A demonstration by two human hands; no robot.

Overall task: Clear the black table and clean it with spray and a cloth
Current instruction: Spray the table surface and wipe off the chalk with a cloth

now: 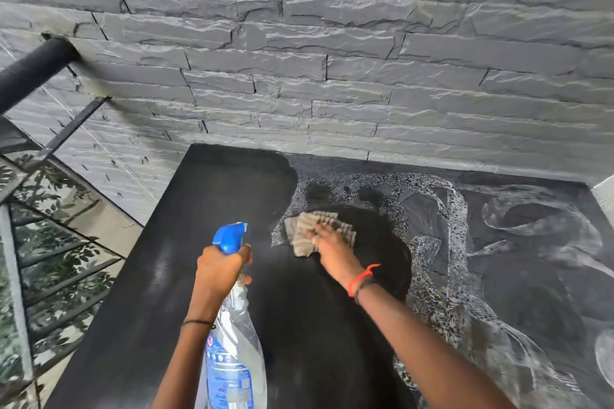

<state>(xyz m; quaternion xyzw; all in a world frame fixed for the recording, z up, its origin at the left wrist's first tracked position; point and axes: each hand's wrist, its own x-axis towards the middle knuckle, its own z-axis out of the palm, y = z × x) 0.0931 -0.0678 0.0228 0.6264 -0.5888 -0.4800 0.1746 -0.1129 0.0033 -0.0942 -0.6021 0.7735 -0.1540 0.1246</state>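
Balcony or terrace: stone-clad wall [332, 43], glass railing [50, 206], foliage [66, 262] beyond.

Wall [332, 43]: grey rough-split stone, coursed. Left stood a black handrail [30, 73]; glass panel [50, 242] apparently reflected foliage.

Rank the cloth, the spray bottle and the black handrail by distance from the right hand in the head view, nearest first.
1. cloth: directly under the right hand, on the black table.
2. spray bottle: to the left, gripped by the left hand.
3. black handrail: far left, at the stone wall.
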